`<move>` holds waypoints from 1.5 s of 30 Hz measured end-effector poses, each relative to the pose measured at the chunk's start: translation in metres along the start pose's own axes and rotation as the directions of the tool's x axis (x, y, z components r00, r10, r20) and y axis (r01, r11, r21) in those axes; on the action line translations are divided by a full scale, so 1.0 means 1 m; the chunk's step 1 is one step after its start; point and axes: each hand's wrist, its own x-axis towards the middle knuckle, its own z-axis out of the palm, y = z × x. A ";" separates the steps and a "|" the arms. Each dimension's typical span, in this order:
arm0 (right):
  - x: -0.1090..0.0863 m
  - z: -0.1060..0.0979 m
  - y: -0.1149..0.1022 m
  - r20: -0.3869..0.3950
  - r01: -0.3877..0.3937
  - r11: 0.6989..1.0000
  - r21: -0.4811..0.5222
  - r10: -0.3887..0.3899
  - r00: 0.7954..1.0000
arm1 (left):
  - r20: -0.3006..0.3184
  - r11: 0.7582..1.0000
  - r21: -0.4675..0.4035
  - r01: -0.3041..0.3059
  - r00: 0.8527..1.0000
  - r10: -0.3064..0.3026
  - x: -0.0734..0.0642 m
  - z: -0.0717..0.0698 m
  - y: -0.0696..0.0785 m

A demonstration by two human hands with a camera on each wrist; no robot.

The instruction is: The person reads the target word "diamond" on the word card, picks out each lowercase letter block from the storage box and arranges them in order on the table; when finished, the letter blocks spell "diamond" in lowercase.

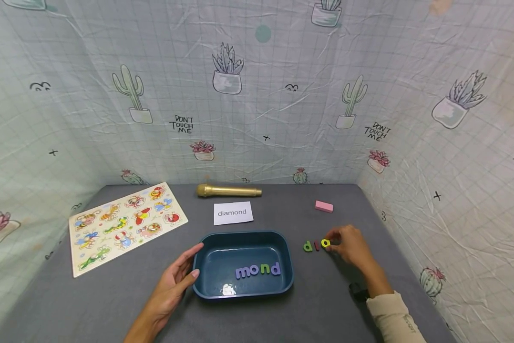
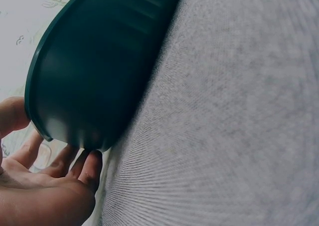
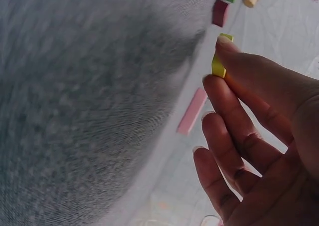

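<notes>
My right hand pinches a yellow letter "a" between thumb and fingers, low over the table. In the right wrist view the yellow letter shows edge-on. Left of it lie a dark red letter "i" and a green letter "d". A dark blue tray stands on the table, holding the purple "m", purple "o", green "n" and purple "d". My left hand holds the tray's left end, thumb at the rim and fingers against the outer wall.
Behind the tray lies a white card reading "diamond", with a gold microphone farther back. An insect puzzle board lies at the left. A pink block sits at the back right. Patterned cloth hangs around the grey table.
</notes>
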 end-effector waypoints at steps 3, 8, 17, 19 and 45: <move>0.001 0.002 0.003 0.038 -0.010 1.000 0.006 0.010 0.999 | 0.003 1.000 -0.004 -0.002 1.000 0.002 0.000 0.000 -0.001; 0.003 0.003 0.006 0.062 -0.024 1.000 0.009 0.023 0.998 | -0.003 1.000 0.002 -0.002 1.000 0.002 0.000 0.000 -0.001; 0.003 0.003 0.005 0.065 -0.056 0.998 0.005 0.055 0.996 | -0.005 1.000 0.005 -0.003 1.000 0.003 0.000 0.000 -0.001; 0.002 0.002 0.002 0.057 -0.065 0.998 -0.010 0.065 0.996 | -0.004 1.000 0.001 -0.001 1.000 0.001 0.000 0.000 -0.001; -0.018 0.003 -0.095 -0.312 0.276 0.960 0.048 -0.248 0.917 | 0.017 1.000 -0.014 -0.015 1.000 0.015 0.000 -0.001 -0.001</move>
